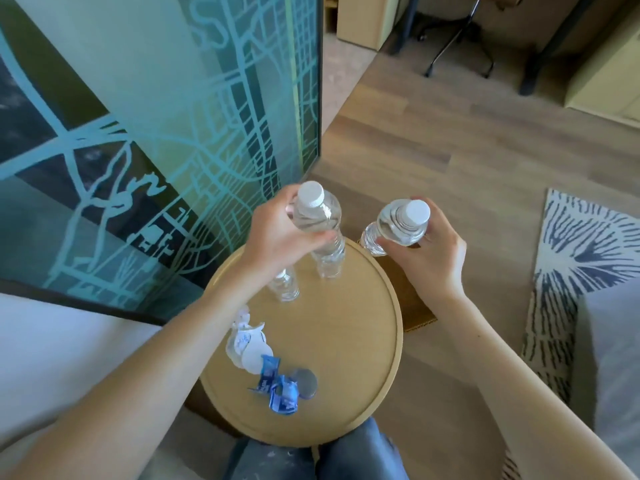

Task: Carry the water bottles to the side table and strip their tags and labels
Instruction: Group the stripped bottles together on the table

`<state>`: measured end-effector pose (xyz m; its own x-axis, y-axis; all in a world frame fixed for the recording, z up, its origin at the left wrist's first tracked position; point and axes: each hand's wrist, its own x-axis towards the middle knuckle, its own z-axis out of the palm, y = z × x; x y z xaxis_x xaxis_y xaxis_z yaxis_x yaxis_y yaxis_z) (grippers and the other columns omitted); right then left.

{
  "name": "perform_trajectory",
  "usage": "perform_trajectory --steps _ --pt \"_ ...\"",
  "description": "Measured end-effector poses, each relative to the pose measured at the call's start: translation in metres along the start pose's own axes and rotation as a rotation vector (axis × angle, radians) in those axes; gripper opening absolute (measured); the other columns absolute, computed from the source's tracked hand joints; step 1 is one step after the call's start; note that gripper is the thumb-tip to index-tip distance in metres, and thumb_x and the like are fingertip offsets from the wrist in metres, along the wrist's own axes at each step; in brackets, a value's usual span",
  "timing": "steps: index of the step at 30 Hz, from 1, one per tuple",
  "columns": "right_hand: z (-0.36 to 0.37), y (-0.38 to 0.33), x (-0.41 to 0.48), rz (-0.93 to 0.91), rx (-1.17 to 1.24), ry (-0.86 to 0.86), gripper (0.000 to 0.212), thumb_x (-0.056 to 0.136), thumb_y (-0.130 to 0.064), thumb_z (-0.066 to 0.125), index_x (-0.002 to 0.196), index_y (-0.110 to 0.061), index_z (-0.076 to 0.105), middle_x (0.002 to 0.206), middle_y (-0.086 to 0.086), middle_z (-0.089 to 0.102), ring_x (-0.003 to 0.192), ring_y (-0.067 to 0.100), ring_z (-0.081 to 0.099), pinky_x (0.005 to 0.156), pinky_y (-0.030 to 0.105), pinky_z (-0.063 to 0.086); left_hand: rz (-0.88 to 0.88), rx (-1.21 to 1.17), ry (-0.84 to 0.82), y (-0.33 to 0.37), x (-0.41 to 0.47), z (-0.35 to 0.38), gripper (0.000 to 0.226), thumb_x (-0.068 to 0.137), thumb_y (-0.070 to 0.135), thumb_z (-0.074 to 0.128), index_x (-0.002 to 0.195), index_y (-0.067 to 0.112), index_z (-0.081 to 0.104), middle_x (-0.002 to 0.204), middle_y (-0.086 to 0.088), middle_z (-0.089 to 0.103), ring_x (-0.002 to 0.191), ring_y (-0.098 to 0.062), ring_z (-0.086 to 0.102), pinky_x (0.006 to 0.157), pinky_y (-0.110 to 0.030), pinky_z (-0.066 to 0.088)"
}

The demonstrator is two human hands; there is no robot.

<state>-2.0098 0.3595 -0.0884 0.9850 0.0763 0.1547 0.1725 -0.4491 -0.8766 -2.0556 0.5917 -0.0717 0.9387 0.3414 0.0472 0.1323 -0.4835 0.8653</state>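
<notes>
My left hand (277, 237) grips a clear, label-free water bottle (320, 220) with a white cap, its base just above or touching the round wooden side table (363, 341). My right hand (429, 251) holds a second bare bottle (398, 221), tilted, above the table's far right rim. A third small bottle (285, 285) stands on the table, partly hidden under my left wrist. Torn white and blue labels and tags (266, 368) lie crumpled on the table's near left part.
A large framed map picture (156, 133) leans right behind the table on the left. A white cushion surface (52, 358) is at left. A patterned rug (571, 254) and grey furniture (609, 358) lie right. My knees (318, 455) touch the table's near edge.
</notes>
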Motion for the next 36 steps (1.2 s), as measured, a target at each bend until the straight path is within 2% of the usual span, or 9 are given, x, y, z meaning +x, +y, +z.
perform_trajectory --steps 2,6,11,16,19,23,26,30,36 --pt "0.005 -0.025 0.016 -0.042 -0.013 0.036 0.051 0.064 -0.035 0.088 0.101 -0.051 0.058 0.093 -0.033 0.066 0.088 -0.014 0.060 0.074 -0.001 0.041 0.036 -0.016 -0.016 0.007 0.018 -0.019 0.062 0.060 0.027 0.095 0.114 0.027 0.064 0.089 0.024 0.067 0.083 0.014 0.064 0.074 -0.006 0.049" --pt "0.030 -0.051 0.040 -0.030 -0.028 0.074 0.048 0.064 -0.030 0.089 0.105 -0.031 0.065 0.090 -0.021 0.068 0.084 -0.005 0.062 0.074 0.007 0.047 0.112 -0.031 -0.039 0.003 0.043 -0.046 0.055 0.060 0.025 0.094 0.106 0.028 0.064 0.085 0.025 0.066 0.080 0.018 0.061 0.068 -0.001 0.044" --pt "0.078 -0.064 0.054 -0.023 -0.037 0.071 0.053 0.064 -0.028 0.091 0.112 -0.024 0.067 0.092 -0.021 0.068 0.084 -0.015 0.061 0.074 0.002 0.044 0.111 -0.030 -0.047 -0.029 0.067 -0.068 0.054 0.059 0.024 0.094 0.103 0.027 0.062 0.083 0.024 0.064 0.076 0.020 0.060 0.063 0.000 0.042" --pt "0.143 -0.050 0.060 0.082 -0.060 -0.012 0.047 0.065 -0.029 0.091 0.106 -0.023 0.068 0.093 -0.012 0.071 0.089 0.006 0.068 0.077 0.020 0.053 0.038 0.043 -0.081 -0.088 0.093 -0.078 0.062 0.060 0.028 0.094 0.114 0.019 0.065 0.088 0.020 0.063 0.079 0.012 0.059 0.064 -0.001 0.040" --pt "0.184 -0.030 0.059 0.162 -0.087 -0.086 0.047 0.065 -0.027 0.091 0.104 -0.025 0.064 0.088 -0.018 0.065 0.082 -0.003 0.062 0.067 0.010 0.044 -0.034 0.076 -0.105 -0.132 0.100 -0.077 0.065 0.060 0.029 0.092 0.117 0.022 0.063 0.095 0.016 0.067 0.086 0.005 0.062 0.066 -0.006 0.042" --pt "0.231 0.007 0.051 0.288 -0.113 -0.139 0.050 0.064 -0.023 0.090 0.101 -0.022 0.057 0.083 -0.017 0.060 0.073 -0.006 0.055 0.056 -0.002 0.037 -0.090 0.093 -0.165 -0.186 0.105 -0.067 0.062 0.059 0.029 0.091 0.114 0.028 0.063 0.094 0.019 0.067 0.085 0.011 0.062 0.065 -0.002 0.041" --pt "0.257 0.031 0.045 0.375 -0.159 -0.100 0.055 0.063 -0.025 0.093 0.092 -0.018 0.046 0.076 -0.015 0.052 0.066 -0.001 0.049 0.047 0.011 0.037 -0.096 0.091 -0.233 -0.217 0.115 -0.056 0.063 0.059 0.026 0.093 0.115 0.027 0.064 0.103 0.015 0.069 0.094 -0.005 0.065 0.076 -0.014 0.047" --pt "0.276 0.058 0.038 0.417 -0.193 -0.069 0.059 0.064 -0.027 0.093 0.095 -0.019 0.044 0.079 -0.013 0.050 0.069 0.001 0.047 0.052 0.020 0.031 -0.089 0.069 -0.307 -0.244 0.131 -0.044 0.065 0.058 0.022 0.095 0.116 0.024 0.064 0.106 0.011 0.070 0.097 -0.008 0.065 0.080 -0.019 0.049" --pt "0.288 0.068 0.039 0.397 -0.191 -0.022 0.058 0.067 -0.023 0.090 0.097 -0.016 0.042 0.083 -0.009 0.047 0.070 0.004 0.044 0.054 0.020 0.031 -0.025 0.073 -0.410 -0.253 0.149 -0.032 0.065 0.056 0.018 0.094 0.111 0.030 0.062 0.103 0.018 0.068 0.098 -0.007 0.064 0.072 0.002 0.042"
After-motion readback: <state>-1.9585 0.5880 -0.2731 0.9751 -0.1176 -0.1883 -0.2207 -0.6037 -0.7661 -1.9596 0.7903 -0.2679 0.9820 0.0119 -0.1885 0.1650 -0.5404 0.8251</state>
